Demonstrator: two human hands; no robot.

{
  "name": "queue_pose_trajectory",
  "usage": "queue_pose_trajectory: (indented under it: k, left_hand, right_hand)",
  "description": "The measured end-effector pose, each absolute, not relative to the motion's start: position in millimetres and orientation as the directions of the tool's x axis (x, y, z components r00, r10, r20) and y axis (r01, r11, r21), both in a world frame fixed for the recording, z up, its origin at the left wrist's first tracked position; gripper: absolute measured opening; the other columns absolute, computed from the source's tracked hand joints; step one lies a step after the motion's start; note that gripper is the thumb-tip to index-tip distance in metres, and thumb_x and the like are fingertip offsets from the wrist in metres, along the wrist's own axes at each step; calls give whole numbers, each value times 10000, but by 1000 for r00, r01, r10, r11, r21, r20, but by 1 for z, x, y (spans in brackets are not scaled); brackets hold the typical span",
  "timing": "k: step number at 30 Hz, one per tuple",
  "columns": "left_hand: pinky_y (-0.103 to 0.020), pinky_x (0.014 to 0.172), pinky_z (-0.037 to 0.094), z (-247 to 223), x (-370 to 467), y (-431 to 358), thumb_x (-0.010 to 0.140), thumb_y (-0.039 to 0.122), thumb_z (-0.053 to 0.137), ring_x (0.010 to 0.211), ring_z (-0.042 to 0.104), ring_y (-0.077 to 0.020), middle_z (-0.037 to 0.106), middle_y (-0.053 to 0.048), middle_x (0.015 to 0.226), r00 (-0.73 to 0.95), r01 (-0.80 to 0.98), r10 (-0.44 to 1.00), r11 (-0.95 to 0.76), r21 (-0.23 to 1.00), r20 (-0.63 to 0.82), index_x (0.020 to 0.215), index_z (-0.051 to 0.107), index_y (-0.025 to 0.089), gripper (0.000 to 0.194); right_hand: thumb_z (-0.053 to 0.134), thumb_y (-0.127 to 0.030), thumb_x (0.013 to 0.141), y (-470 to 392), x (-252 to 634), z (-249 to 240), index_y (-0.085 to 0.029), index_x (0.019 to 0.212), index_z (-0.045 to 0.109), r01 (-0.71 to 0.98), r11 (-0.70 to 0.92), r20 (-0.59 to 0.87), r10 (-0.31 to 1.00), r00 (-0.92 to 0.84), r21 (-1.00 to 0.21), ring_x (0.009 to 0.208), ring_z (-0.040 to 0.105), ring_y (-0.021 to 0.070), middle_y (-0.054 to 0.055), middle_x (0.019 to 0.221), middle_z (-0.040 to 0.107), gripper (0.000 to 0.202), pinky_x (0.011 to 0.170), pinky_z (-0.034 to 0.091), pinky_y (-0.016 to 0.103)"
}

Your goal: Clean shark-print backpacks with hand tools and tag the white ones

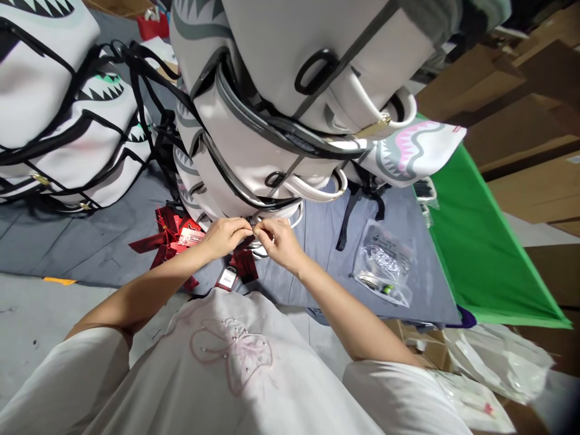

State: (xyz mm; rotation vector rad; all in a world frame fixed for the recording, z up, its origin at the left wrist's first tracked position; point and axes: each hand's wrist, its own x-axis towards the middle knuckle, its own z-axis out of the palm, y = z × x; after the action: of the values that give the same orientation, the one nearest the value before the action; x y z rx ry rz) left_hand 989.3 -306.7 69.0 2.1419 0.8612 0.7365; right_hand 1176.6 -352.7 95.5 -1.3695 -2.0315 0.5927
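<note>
A tall stack of white backpacks (263,160) with black zips and shark-mouth prints stands on the table in front of me. At the lower edge of the stack, my left hand (229,235) and my right hand (280,243) meet with fingertips pinched together. What lies between the fingers is small and hidden. Just below them hang a dark red tag (244,266) and another tag with a white barcode label (227,278). Left of my left hand lies a heap of red hang tags (167,238) with red cords.
More white backpacks (86,151) are piled at the left, their black straps trailing towards the stack. A clear plastic bag (384,263) lies on the grey cloth (324,244) at right. Beyond are a green panel (484,241) and cardboard boxes (521,133).
</note>
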Motion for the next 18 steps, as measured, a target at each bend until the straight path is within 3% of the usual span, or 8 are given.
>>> queue_pose_trajectory:
  k: [2, 5, 7, 13, 18]
  left_hand:
    - [-241, 685, 420, 70, 992, -309, 942, 249, 510, 738, 622, -138, 703, -23, 825, 602, 434, 766, -550, 714, 224, 853, 685, 177, 209]
    - [-267, 616, 372, 68, 995, -312, 931, 229, 506, 709, 623, -164, 703, -42, 803, 638, 572, 742, -634, 521, 203, 831, 684, 171, 213]
    - [-275, 598, 355, 67, 995, -313, 918, 227, 524, 697, 626, -174, 701, -47, 781, 666, 601, 724, -662, 448, 178, 809, 683, 172, 200]
    - [-252, 667, 402, 66, 995, -309, 940, 284, 538, 773, 650, -160, 735, -30, 869, 592, 544, 785, -556, 628, 181, 866, 695, 194, 195]
    - [-235, 675, 402, 69, 994, -310, 936, 268, 526, 722, 614, -131, 707, -12, 835, 579, 441, 782, -538, 718, 230, 886, 671, 189, 172]
  right_hand:
    - [476, -205, 926, -353, 1176, 96, -200, 775, 538, 698, 408, 266, 913, -310, -589, 652, 532, 152, 10, 724, 634, 163, 791, 344, 340]
    - [445, -178, 930, -355, 1174, 96, -191, 795, 548, 767, 459, 286, 886, -364, -447, 722, 554, 184, 43, 747, 644, 171, 852, 331, 373]
    - [441, -170, 930, -356, 1172, 94, -189, 806, 555, 783, 463, 270, 885, -380, -416, 740, 559, 192, 51, 761, 654, 170, 868, 320, 383]
    - [494, -201, 923, -350, 1176, 85, -187, 753, 549, 674, 344, 257, 939, -229, -654, 639, 537, 146, 2, 698, 635, 179, 764, 339, 324]
    - [497, -224, 942, -350, 1181, 88, -187, 782, 568, 661, 384, 261, 923, -282, -645, 657, 535, 139, -3, 718, 634, 179, 779, 336, 322]
